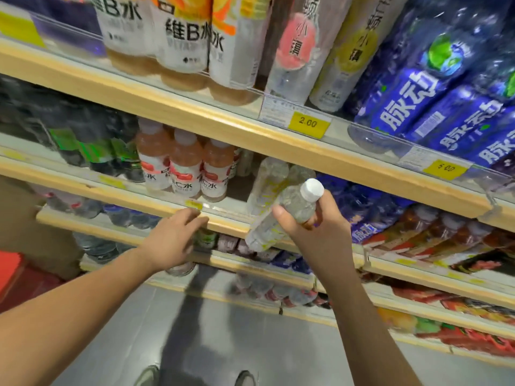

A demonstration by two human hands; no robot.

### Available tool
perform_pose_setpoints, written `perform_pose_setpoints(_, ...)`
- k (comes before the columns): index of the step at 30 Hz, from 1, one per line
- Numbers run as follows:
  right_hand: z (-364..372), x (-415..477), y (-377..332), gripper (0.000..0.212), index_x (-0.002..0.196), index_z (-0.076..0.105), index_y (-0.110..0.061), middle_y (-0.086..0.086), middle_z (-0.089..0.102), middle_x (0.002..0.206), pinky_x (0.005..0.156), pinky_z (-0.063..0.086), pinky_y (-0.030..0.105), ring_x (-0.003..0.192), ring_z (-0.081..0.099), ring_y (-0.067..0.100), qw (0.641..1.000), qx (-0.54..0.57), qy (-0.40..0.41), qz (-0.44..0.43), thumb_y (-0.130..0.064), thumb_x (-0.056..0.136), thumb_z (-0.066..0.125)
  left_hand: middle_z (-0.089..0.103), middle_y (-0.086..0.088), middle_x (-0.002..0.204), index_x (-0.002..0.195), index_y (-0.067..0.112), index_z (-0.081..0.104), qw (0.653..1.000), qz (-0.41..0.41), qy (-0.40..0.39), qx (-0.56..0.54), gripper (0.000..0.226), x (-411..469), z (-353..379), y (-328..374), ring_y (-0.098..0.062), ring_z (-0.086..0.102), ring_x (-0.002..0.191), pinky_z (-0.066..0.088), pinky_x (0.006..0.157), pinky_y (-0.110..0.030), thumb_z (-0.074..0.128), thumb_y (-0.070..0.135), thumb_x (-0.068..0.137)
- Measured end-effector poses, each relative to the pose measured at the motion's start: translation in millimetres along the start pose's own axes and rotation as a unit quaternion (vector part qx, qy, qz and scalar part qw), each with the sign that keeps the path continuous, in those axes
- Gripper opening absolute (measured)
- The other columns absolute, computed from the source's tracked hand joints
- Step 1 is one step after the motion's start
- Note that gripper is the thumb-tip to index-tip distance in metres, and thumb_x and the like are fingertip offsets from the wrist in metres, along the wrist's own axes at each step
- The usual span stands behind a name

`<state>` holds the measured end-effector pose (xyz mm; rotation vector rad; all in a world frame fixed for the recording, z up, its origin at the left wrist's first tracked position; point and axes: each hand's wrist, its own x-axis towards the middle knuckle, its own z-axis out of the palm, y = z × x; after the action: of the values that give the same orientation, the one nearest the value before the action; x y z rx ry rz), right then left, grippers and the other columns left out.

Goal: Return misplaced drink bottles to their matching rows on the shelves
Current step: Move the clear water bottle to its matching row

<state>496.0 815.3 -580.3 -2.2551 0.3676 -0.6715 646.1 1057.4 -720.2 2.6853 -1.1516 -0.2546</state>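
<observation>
My right hand [320, 232] grips a clear bottle [281, 215] with a white cap and yellow print, tilted with its cap up and to the right, in front of the second shelf. Behind it on that shelf stand similar clear bottles [274, 176]. My left hand [172, 240] hovers by the wooden shelf edge [223, 224], fingers relaxed and holding nothing. Left of the gap stand pink-orange bottles [186, 165] with white caps.
The top shelf [195, 118] carries orange-label bottles [184, 43], pale bottles with pink and yellow labels [303, 51], and blue bottles [434, 101]. Dark green-label bottles [92, 140] stand at left. Red-label bottles [434, 235] fill lower right shelves. Grey floor lies below.
</observation>
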Motion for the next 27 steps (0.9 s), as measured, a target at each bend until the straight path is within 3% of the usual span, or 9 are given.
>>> perform_pose_setpoints(3, 24, -5, -17, 0.037, 0.106, 0.061, -0.028, -0.017, 0.062, 0.079, 0.062, 0.048, 0.016, 0.074, 0.062, 0.004, 1.0, -0.002, -0.006, 0.014, -0.049, 0.083, 0.08, 0.036, -0.001, 0.153, 0.152, 0.02, 0.035, 0.999, 0.028, -0.007, 0.017, 0.071, -1, -2, -21, -0.023, 0.035, 0.141, 0.026, 0.121, -0.045, 0.062, 0.016, 0.087)
perform_pose_setpoints(6, 42, -8, -26, 0.04, 0.114, 0.061, -0.032, -0.021, 0.067, 0.095, 0.072, 0.055, 0.018, 0.09, 0.067, 0.002, 1.0, -0.007, 0.008, 0.014, -0.055, 0.085, 0.077, 0.038, 0.0, 0.152, 0.151, 0.021, 0.036, 0.999, 0.047, -0.01, 0.005, 0.067, 4, -3, -30, -0.022, 0.038, 0.137, 0.032, 0.116, -0.039, 0.059, 0.017, 0.089)
perform_pose_setpoints(10, 60, -7, -32, 0.04, 0.114, 0.059, -0.03, -0.023, 0.066, 0.097, 0.075, 0.056, 0.021, 0.092, 0.067, 0.002, 0.999, -0.014, 0.031, -0.011, -0.054, 0.087, 0.075, 0.042, 0.002, 0.146, 0.149, 0.02, 0.039, 0.999, 0.042, -0.003, -0.028, 0.063, 7, -1, -33, -0.022, 0.039, 0.132, 0.038, 0.111, -0.035, 0.054, 0.013, 0.088)
perform_pose_setpoints(13, 65, -2, -34, 0.045, 0.118, 0.059, -0.026, -0.019, 0.066, 0.1, 0.077, 0.053, 0.014, 0.094, 0.065, 0.0, 0.999, -0.016, 0.044, -0.02, -0.053, 0.086, 0.077, 0.042, 0.001, 0.146, 0.149, 0.019, 0.039, 0.998, 0.048, -0.003, -0.032, 0.064, 6, -1, -34, -0.022, 0.037, 0.133, 0.036, 0.111, -0.033, 0.052, 0.01, 0.087)
perform_pose_setpoints(16, 68, 2, -35, 0.054, 0.126, 0.059, -0.02, -0.01, 0.069, 0.108, 0.082, 0.056, 0.018, 0.099, 0.066, 0.005, 0.999, -0.006, 0.042, -0.009, -0.05, 0.086, 0.078, 0.041, -0.001, 0.147, 0.149, 0.017, 0.038, 0.997, 0.065, -0.007, -0.028, 0.066, 8, -1, -36, -0.025, 0.036, 0.134, 0.034, 0.113, -0.034, 0.053, 0.006, 0.086)
perform_pose_setpoints(22, 75, 6, -41, 0.045, 0.118, 0.045, -0.051, -0.02, 0.062, 0.1, 0.071, 0.047, 0.009, 0.092, 0.063, 0.003, 0.999, 0.035, 0.003, 0.0, -0.05, 0.087, 0.078, 0.038, -0.002, 0.148, 0.151, 0.015, 0.034, 0.997, 0.071, -0.004, -0.031, 0.069, 7, 3, -37, -0.025, 0.033, 0.135, 0.033, 0.114, -0.034, 0.053, 0.004, 0.085)
perform_pose_setpoints(24, 80, 9, -40, 0.043, 0.117, 0.048, -0.046, -0.018, 0.063, 0.102, 0.074, 0.048, 0.014, 0.094, 0.062, 0.005, 0.999, 0.036, -0.009, 0.008, -0.048, 0.087, 0.079, 0.038, -0.002, 0.149, 0.152, 0.015, 0.034, 0.997, 0.074, -0.002, -0.032, 0.07, 7, 3, -38, -0.025, 0.032, 0.136, 0.032, 0.115, -0.034, 0.053, 0.005, 0.085)
perform_pose_setpoints(27, 84, 15, -37, 0.041, 0.118, 0.055, -0.031, -0.006, 0.066, 0.106, 0.079, 0.056, 0.032, 0.097, 0.063, 0.012, 0.999, 0.039, -0.021, 0.015, -0.043, 0.087, 0.08, 0.037, -0.002, 0.15, 0.152, 0.014, 0.034, 0.997, 0.07, -0.005, -0.036, 0.07, 7, 2, -37, -0.025, 0.03, 0.137, 0.03, 0.116, -0.034, 0.052, 0.003, 0.085)
